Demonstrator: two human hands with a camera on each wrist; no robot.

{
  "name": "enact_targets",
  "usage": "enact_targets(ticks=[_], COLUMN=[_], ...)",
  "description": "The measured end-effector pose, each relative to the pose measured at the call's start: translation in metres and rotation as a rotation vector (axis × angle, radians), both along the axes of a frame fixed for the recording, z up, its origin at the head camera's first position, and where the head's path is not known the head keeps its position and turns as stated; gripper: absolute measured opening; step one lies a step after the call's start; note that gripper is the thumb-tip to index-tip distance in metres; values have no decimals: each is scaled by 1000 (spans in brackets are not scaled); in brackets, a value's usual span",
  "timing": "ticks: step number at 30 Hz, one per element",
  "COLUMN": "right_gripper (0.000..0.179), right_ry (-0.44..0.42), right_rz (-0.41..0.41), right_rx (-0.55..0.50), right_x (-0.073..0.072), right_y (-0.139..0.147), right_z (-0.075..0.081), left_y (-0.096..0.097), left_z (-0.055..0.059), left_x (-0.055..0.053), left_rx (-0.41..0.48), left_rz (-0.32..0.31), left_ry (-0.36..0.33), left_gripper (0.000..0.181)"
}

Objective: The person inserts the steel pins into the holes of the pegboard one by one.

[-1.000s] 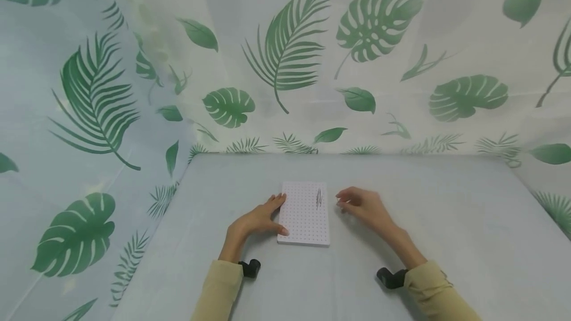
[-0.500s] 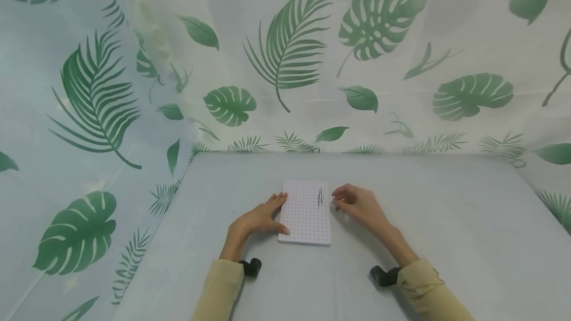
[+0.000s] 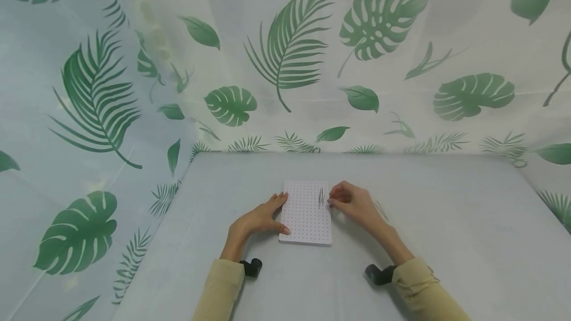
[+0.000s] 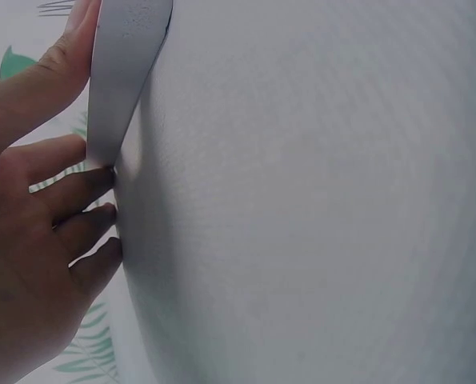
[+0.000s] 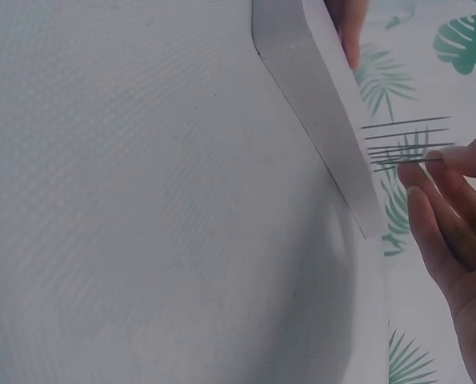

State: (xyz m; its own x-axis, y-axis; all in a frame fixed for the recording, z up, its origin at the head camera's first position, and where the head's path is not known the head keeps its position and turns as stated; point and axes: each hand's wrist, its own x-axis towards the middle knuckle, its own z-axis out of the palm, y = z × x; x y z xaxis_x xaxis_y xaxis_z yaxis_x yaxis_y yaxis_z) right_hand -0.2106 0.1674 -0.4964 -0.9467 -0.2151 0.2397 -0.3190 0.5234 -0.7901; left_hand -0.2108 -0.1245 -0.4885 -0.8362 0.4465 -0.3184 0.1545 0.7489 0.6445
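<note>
A white board [image 3: 303, 217] with a grid of small holes lies flat. Several thin dark pins [image 3: 321, 197] stand upright near its far right corner. My left hand [image 3: 256, 219] rests along the board's left side, thumb over the near left part, fingertips at the edge farther up; in the left wrist view the fingers are spread beside the board's side wall [image 4: 126, 80]. My right hand [image 3: 354, 204] is at the board's right edge beside the pins. In the right wrist view its thumb and fingertips pinch one thin dark pin [image 5: 422, 160], in line with the standing ones.
A few thin sticks [image 3: 380, 209] lie on the pale table [image 3: 446, 222] just right of my right hand. Leaf-patterned sheets [image 3: 285, 63] hang at the back and left. Black cameras sit on both wrists.
My right hand has moved left, up to the board's edge by the standing pins, uncovering the thin sticks on the table. The left hand and board have stayed almost still.
</note>
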Motion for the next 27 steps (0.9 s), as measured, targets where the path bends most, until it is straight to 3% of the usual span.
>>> enact_targets(ticks=[16, 27], right_gripper=[16, 13], right_ry=[16, 18], right_rz=[29, 73], right_rx=[-38, -5], right_x=[-2, -2], right_y=[-7, -11], right_z=[-3, -8], left_y=[0, -1], left_z=[2, 1], left_x=[1, 1], left_rx=[5, 3], left_rz=[6, 8], left_ry=[-1, -1], left_gripper=[105, 104])
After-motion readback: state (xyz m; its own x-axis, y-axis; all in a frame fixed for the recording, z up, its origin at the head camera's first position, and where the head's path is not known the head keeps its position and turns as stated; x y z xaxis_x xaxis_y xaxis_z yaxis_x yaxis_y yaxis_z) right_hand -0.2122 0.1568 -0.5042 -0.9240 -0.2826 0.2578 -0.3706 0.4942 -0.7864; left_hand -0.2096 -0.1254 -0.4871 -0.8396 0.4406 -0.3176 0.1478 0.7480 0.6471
